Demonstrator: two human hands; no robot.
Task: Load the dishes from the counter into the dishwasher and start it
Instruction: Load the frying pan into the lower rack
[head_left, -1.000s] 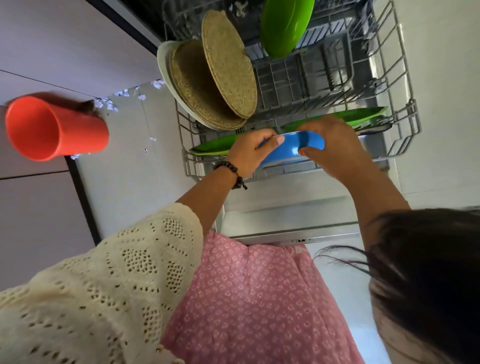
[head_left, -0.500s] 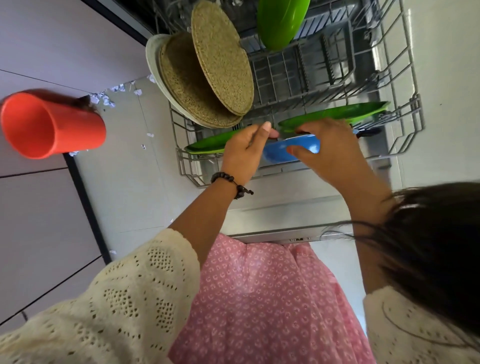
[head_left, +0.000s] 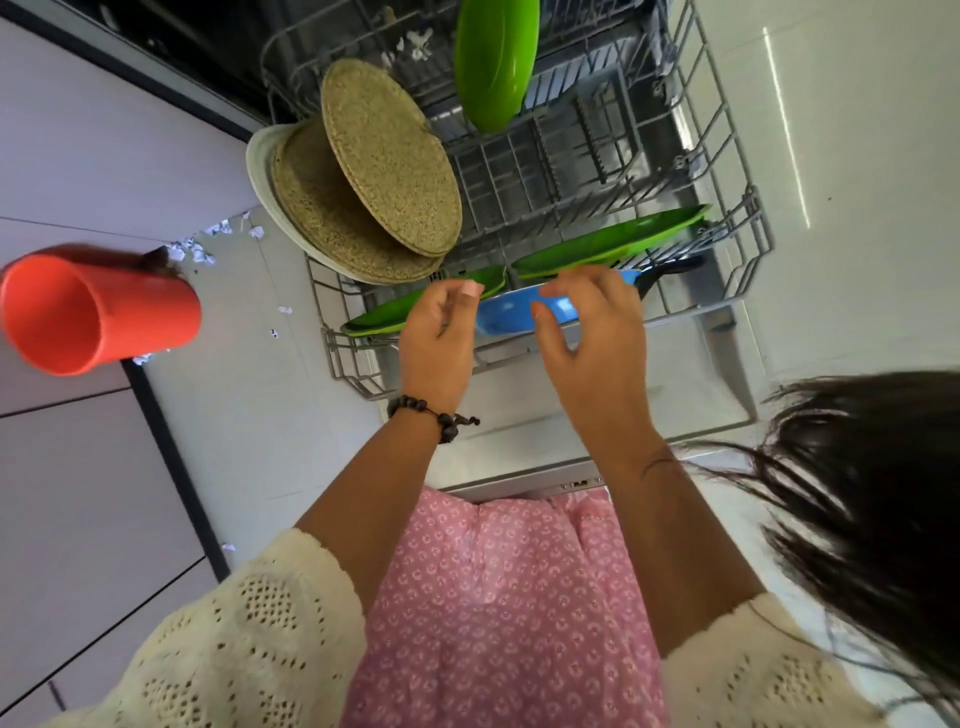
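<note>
Head view: the blue plate (head_left: 524, 312) stands on edge in the front row of the pulled-out dishwasher rack (head_left: 748, 244), just behind the rack's near rim; the left hand (head_left: 439, 338) hovers at its left edge with fingers loosely curled, holding nothing, thumb tip close to the plate but contact cannot be told; the right hand (head_left: 592, 332) hangs over its right part, fingers relaxed and spread, gripping nothing; a green plate (head_left: 613, 249) leans just behind, another green plate (head_left: 415, 314) lies left; woven round mats (head_left: 374, 176) lean at the rack's left side, overhanging it; a green bowl (head_left: 493, 57) stands far back; the middle tines are bare; an orange cup (head_left: 98, 312) sits well apart at left.
</note>
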